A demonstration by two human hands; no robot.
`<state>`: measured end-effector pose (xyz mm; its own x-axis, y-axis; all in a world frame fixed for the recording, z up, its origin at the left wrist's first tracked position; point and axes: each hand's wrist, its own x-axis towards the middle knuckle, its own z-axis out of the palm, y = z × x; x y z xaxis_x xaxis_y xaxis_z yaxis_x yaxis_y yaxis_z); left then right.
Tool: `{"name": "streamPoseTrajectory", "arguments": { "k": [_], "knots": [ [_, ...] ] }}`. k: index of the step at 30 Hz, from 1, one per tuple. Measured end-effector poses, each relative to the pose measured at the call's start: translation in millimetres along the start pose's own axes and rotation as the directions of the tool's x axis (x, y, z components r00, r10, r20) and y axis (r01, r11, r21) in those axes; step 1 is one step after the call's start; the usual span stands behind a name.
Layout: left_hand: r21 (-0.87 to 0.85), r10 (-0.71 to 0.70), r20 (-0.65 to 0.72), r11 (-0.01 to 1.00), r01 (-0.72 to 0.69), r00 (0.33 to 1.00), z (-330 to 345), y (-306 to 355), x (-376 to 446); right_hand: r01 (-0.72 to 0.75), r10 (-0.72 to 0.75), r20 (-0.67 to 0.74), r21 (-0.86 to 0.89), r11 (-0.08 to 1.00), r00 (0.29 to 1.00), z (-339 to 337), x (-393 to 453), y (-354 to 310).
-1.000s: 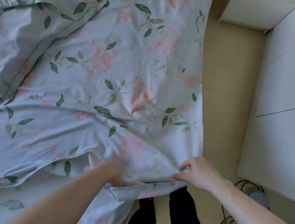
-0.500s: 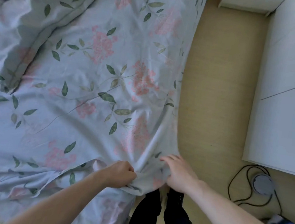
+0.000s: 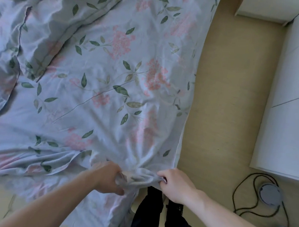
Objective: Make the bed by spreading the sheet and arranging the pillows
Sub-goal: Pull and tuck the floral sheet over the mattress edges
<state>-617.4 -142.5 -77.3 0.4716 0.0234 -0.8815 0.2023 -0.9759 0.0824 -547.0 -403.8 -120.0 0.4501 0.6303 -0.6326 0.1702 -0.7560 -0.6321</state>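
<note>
Head view looks down on the sheet (image 3: 111, 85), pale blue with pink flower clusters and green leaves, spread across the bed and reaching its right edge, where it hangs toward the floor (image 3: 226, 101). Its near corner is bunched into a tight gather, creases fanning out from it over the cloth. The left hand (image 3: 107, 179) is closed around the left side of that gather, fingers curled into the fabric; the right hand (image 3: 176, 185) grips the right side of it, fingertips pinched on the fold. The two hands sit near each other with the bunched cloth between them. Toward the upper left a pillow (image 3: 50, 28) in the same floral print lies rumpled on the bed, tilted, with more crumpled bedding beside it. Below the hands, dark trouser legs (image 3: 147, 217) stand against the bed's corner. On the floor at the right lie a round grey device (image 3: 269, 193) with a looped black cable (image 3: 241, 192), near a white cabinet (image 3: 292, 106).
</note>
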Motion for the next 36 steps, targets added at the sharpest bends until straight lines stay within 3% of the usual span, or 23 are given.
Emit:
{"name": "streamPoseTrajectory", "arguments": {
  "k": [2,3,6,9,14,16,21,23,26,32,36],
  "knots": [
    [0.162,0.060,-0.125,0.986,-0.039,0.990,16,-10,-7,0.001,-0.002,-0.044,-0.023,1.000,0.999,-9,-15,5],
    [0.165,0.068,-0.183,0.986,-0.038,0.981,25,-11,-14,-0.009,0.006,-0.068,-0.046,0.999,0.998,-14,-27,8],
    [-0.013,-0.031,-0.309,1.000,0.028,0.951,41,-10,-32,-0.102,0.093,-0.145,-0.052,0.993,0.985,-18,-51,31],
    [-0.216,-0.062,-0.257,0.976,0.005,0.964,54,7,-58,-0.196,0.171,-0.154,-0.162,0.967,0.973,-6,-73,59],
    [-0.267,0.113,-0.211,0.949,-0.168,0.971,92,30,-69,-0.322,0.320,-0.057,-0.295,0.900,0.946,38,-82,67],
    [-0.254,0.148,-0.200,0.947,-0.197,0.969,107,37,-71,-0.296,0.291,-0.058,-0.196,0.935,0.955,60,-77,52],
    [-0.267,0.220,-0.175,0.928,-0.261,0.960,133,43,-83,0.113,-0.116,-0.018,-0.146,0.983,0.993,110,-49,-12],
    [-0.293,0.241,-0.184,0.912,-0.288,0.953,141,36,-92,0.171,-0.172,0.004,-0.144,0.975,0.985,129,-41,-36],
    [-0.300,0.226,-0.197,0.912,-0.278,0.954,146,21,-99,0.079,-0.097,-0.076,-0.219,0.973,0.992,138,-40,-58],
    [-0.188,0.094,-0.333,0.968,-0.164,0.938,164,-25,-101,0.057,-0.044,-0.290,0.039,0.998,0.956,145,-66,-48],
    [-0.183,0.071,-0.416,0.970,-0.160,0.907,182,-52,-97,0.005,0.002,-0.388,0.018,1.000,0.922,162,-96,-29]
  ]
}}
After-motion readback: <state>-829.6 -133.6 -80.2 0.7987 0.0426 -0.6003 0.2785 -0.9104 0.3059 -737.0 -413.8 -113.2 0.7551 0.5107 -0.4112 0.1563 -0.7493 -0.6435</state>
